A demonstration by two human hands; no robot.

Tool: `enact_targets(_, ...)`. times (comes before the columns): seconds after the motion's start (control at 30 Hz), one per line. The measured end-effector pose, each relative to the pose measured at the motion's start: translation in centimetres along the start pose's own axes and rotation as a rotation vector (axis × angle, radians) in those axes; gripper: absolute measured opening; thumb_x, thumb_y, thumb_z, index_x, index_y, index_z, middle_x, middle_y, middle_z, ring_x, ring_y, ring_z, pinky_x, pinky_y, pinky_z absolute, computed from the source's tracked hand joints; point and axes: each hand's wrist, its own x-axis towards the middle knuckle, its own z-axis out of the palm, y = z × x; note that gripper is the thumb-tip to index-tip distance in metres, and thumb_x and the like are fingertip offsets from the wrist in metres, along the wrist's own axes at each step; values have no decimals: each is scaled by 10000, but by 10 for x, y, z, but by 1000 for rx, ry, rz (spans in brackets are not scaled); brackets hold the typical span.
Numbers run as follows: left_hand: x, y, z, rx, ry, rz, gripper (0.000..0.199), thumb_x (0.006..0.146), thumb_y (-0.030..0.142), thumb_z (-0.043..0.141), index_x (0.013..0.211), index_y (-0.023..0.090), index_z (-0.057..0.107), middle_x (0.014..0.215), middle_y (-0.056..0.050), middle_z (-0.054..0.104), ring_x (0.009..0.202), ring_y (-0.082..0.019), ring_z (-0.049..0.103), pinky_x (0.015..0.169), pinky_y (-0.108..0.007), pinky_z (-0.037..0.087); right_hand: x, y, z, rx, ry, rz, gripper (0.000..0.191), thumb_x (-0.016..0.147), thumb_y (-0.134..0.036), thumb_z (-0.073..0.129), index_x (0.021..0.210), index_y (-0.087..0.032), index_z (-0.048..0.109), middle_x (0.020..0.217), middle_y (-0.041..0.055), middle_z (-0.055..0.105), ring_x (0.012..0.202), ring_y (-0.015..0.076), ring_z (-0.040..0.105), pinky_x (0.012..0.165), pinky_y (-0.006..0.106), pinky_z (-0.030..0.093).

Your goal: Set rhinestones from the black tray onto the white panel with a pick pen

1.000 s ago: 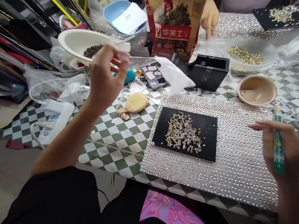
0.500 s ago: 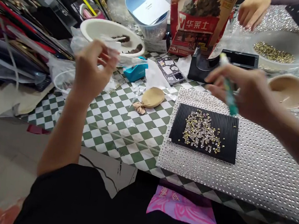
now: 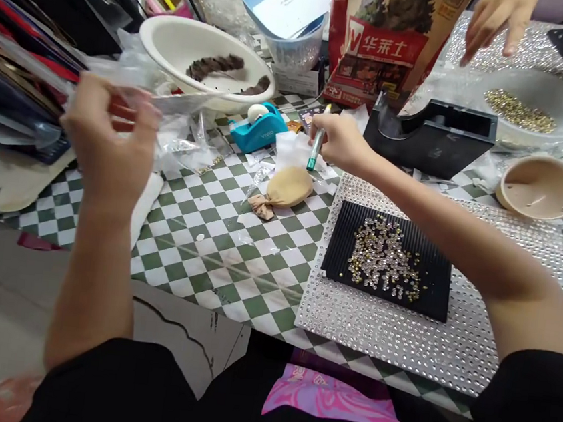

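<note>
My left hand is raised over the left of the table, fingers pinched on a thin piece of clear plastic film. The film's outline is hard to make out against the clutter. My right hand grips a slim pen with a green end, pointing down above white paper. Just below the pen lies a tied beige pouch. Nearer me, a black ridged tray bears many loose clear and gold rhinestones. Under it is a rhinestone-studded sheet.
A teal tape dispenser, a white bowl with dark strips, and a black tape dispenser stand behind. A red paper bag is at the back. A beige bowl sits right. Another person's hand is at upper right.
My right hand has moved left with the pen, from above the tray to near the pouch. My left hand has moved left and slightly down with the film.
</note>
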Motion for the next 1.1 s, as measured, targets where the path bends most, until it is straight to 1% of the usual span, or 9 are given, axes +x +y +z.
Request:
enact_targets(0.07, -1, -8, 7, -77, 44, -38, 373, 990, 512, 763, 1136, 187, 656, 1227, -27, 756, 966, -163, 709, 891, -358, 591, -4, -3, -3, 3, -23, -27, 173, 906, -84, 675, 1042, -191, 672, 927, 36, 718, 924, 200, 662, 925, 327, 502)
enact_targets(0.17, -10, -23, 28, -175, -44, -130, 414, 1027, 514, 736, 1230, 159, 670, 1236, -67, 739, 1033, -189, 726, 942, -379, 640, -19, -7, -15, -8, -16, -46, 231, 937, -146, 693, 1157, -202, 653, 892, 18, 697, 887, 190, 644, 867, 306, 479)
enact_targets(0.27, -26, -43, 51, -248, -192, -266, 422, 1042, 499, 729, 1287, 158, 686, 1213, -75, 734, 1061, -196, 729, 968, -400, 674, -40, -6, -32, -54, 30, -21, 56, 982, -167, 629, 999, -220, 620, 847, 11, 655, 805, 174, 587, 808, 313, 439)
enact_targets(0.37, -36, -62, 67, -305, -271, -369, 433, 1043, 490, 731, 1321, 161, 681, 1294, -91, 724, 1136, -220, 729, 1011, -430, 678, -58, -2, -45, -40, 7, 1, 214, 1031, -187, 550, 825, -234, 521, 774, 1, 598, 731, 155, 513, 794, 320, 432)
enact_targets(0.5, -38, -69, 74, -348, -286, -430, 440, 1045, 484, 729, 1342, 165, 673, 1318, -98, 717, 1155, -226, 726, 1019, -438, 678, -73, -12, -44, 16, -104, -13, 184, 1039, -161, 523, 874, -243, 525, 793, -9, 627, 755, 156, 556, 829, 313, 497)
enact_targets(0.7, -40, -44, 69, -412, -251, -522, 370, 1037, 403, 754, 1313, 169, 678, 1273, -84, 719, 1084, -195, 722, 957, -386, 683, -104, -46, -38, 8, -206, 22, 31, 1004, -297, 676, 986, -278, 659, 883, -35, 705, 952, 161, 716, 962, 282, 609)
enact_targets(0.83, -42, -19, 67, -493, -307, -527, 230, 1019, 328, 775, 1200, 202, 711, 1198, -56, 725, 1010, -166, 698, 880, -315, 665, -124, -41, -52, 347, -142, 92, 54, 1035, -347, 674, 1025, -302, 704, 990, -54, 746, 1055, 140, 739, 1079, 257, 597)
enact_targets(0.97, -63, 30, 82, -606, -520, -463, 266, 1032, 345, 760, 1241, 193, 699, 1226, -68, 723, 1035, -167, 708, 912, -330, 674, -128, -29, -57, 503, -149, 180, 178, 1135, -376, 524, 1161, -257, 654, 955, -23, 747, 900, 128, 763, 843, 256, 666)
enact_targets(1.1, -91, 82, 109, -704, -809, -351, 291, 1043, 398, 746, 1251, 199, 703, 1225, -77, 744, 1042, -172, 731, 933, -351, 690, -128, -28, -53, 768, -165, 256, 332, 1036, -499, 731, 1139, -202, 622, 931, 40, 748, 848, 180, 766, 755, 326, 689)
